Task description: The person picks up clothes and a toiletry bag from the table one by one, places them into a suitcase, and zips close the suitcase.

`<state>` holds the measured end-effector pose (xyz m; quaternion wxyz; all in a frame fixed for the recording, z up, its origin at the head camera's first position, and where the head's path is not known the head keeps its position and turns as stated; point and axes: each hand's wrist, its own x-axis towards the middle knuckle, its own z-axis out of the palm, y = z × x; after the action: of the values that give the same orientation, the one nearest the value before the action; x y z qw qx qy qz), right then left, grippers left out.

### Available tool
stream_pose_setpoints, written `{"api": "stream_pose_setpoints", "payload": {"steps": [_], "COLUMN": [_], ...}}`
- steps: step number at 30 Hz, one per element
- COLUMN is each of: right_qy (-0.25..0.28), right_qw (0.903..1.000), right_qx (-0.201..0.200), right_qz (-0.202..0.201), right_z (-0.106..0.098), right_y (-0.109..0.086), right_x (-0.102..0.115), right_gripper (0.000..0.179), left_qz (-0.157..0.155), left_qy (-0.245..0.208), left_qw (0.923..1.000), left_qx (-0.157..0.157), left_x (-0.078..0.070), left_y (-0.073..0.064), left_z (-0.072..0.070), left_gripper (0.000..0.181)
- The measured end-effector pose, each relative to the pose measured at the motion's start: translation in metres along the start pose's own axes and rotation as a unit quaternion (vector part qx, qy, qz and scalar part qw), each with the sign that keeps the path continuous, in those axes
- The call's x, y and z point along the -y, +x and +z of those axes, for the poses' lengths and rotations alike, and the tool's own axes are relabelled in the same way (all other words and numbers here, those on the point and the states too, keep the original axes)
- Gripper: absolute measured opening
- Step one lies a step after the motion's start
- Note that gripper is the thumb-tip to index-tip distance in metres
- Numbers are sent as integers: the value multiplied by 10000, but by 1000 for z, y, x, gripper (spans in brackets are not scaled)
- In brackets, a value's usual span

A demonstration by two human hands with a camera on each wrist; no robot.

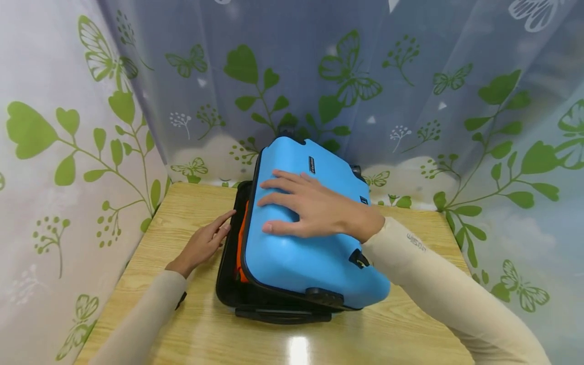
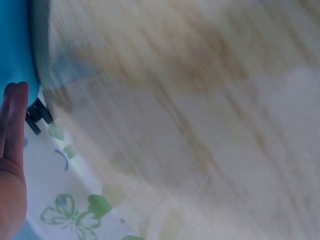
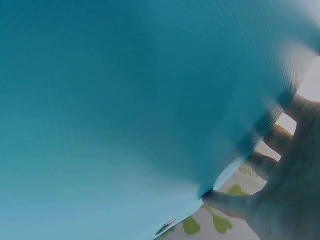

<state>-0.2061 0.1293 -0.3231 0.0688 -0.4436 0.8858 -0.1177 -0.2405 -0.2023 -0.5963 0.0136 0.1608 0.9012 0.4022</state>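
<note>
Two mishaps could be caused if the tilted blue lid of the suitcase, set on the wooden table, were pushed down by the right hand, laid on it with fingers spread. Fingertips of the left hand — held out straight at the black rim — could be nipped, and the orange item could be trapped.
</note>
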Motion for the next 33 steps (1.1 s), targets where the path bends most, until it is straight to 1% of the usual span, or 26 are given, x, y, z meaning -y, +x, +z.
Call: {"api": "stream_pose_setpoints", "payload": {"steps": [3,9,12,16,19,23,26,29,33], "right_qy": [-96,-338,-419,-466,-610,-921,-1060,-1166,-1219], "right_qw": [9998,9984,9972,9948,9916,9849,9802,9779,9779], "right_qx": [160,432,600,869,1111,1449,1661,1729,1698], "right_qz": [-27,-110,-173,-241,-246,-236,-200,-157,-108], "right_z": [7,20,29,41,52,67,77,83,84], "right_y": [6,15,21,29,34,38,40,40,43], "right_x": [4,7,8,12,15,20,24,26,26], "right_gripper": [62,67,70,73,75,77,78,79,78], "left_qz": [-12,56,88,48,-1,-21,-7,-7,-72], "left_qy": [-12,-319,-297,-338,-412,-504,-536,-533,-746], "left_qw": [9999,9992,9992,9992,9988,9983,9980,9980,9965], "left_qx": [111,252,251,228,252,308,341,341,373], "left_x": [3,5,5,4,3,1,0,-1,-2], "left_y": [0,0,1,3,4,5,5,7,9], "left_z": [-2,-3,-3,-2,-1,3,6,7,9], "left_gripper": [54,55,55,56,57,58,58,58,58]}}
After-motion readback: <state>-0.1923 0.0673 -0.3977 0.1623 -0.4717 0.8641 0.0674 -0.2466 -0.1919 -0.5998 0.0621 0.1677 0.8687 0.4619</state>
